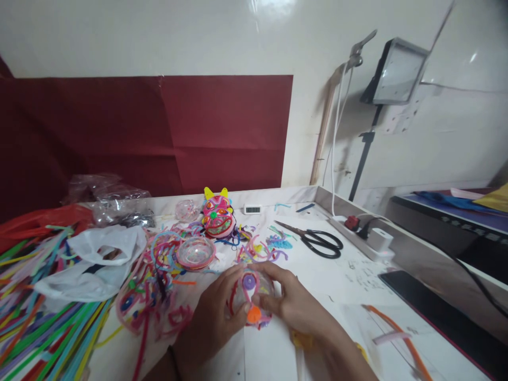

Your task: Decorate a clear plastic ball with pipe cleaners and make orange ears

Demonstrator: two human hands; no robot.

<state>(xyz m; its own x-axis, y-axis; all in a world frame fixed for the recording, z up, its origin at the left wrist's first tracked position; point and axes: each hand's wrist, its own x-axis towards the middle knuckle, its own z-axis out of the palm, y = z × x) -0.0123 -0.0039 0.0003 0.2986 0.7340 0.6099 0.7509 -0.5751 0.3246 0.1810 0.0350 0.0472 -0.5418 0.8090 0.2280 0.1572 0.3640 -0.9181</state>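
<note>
left hand (pixel 216 307) and right hand (pixel 293 304) cup and grip a clear rounded piece (pixel 250 288), thumbs close together

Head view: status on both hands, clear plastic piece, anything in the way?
Left hand and right hand both gripping clear plastic piece. Purple disc above orange piece on it. Black-handled scissors apart, beyond right hand; nothing seen blocking.

The clear, rounded plastic shell (pixel 262 284) was held slightly above the white table (pixel 273 352), between the left hand (pixel 218 301) and right hand (pixel 296 304). Pink trim curved over it; a purple disc (pixel 249 281) sat above an orange one (pixel 254 316), both facing the wearer.
</note>
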